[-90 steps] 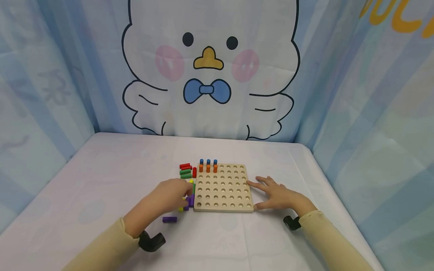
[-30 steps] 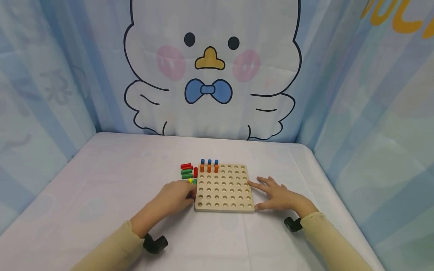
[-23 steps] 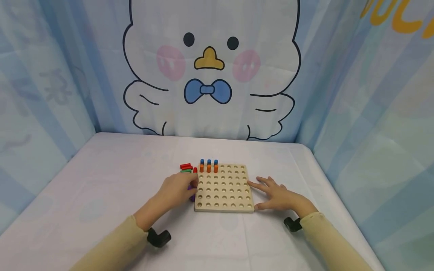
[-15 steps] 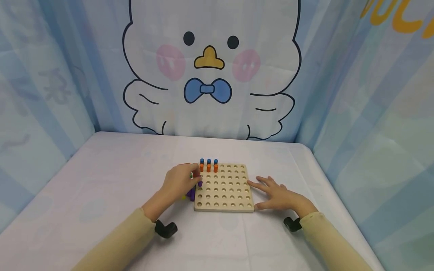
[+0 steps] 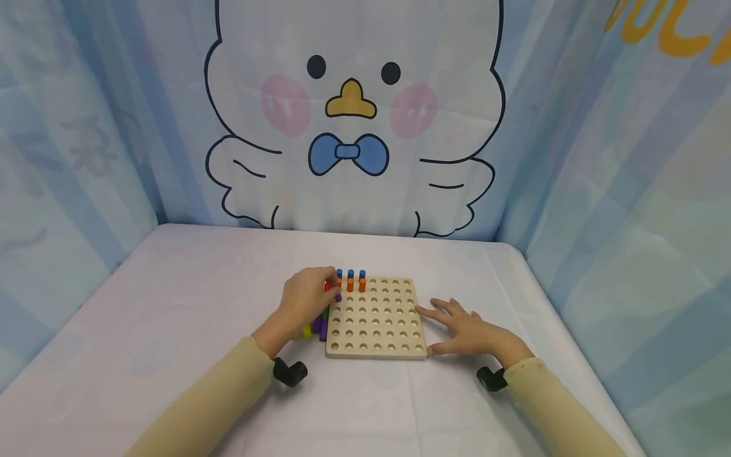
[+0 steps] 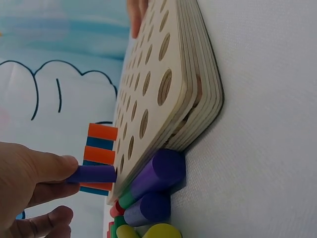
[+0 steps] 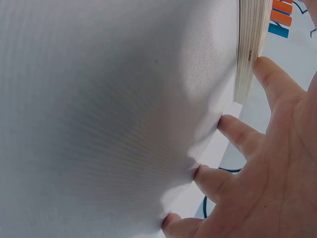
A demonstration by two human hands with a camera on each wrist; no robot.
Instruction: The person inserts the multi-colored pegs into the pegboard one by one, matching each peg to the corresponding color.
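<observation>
Purple peg (image 6: 96,174) held at the left edge of the pegboard (image 5: 377,354)

One purple peg was clamped between thumb and forefinger of the left hand (image 5: 305,297), its lower end at the leftmost hole, third row from the far edge; whether the hole had been entered could not be told. Toward the far left corner, three blue pegs (image 5: 351,273) were seated in the far row and three orange pegs (image 5: 350,286) in the next. Beside the left edge, two loose purple pegs (image 6: 166,167) and two yellow pegs (image 6: 163,231) were laid on the table (image 5: 228,273). The held peg's length was revealed by the left wrist view, but mostly covered in the head view. The right hand (image 5: 471,333) was spread, its forefinger set against the right edge; three fingertips pressed to the cloth were shown by the right wrist view.
</observation>
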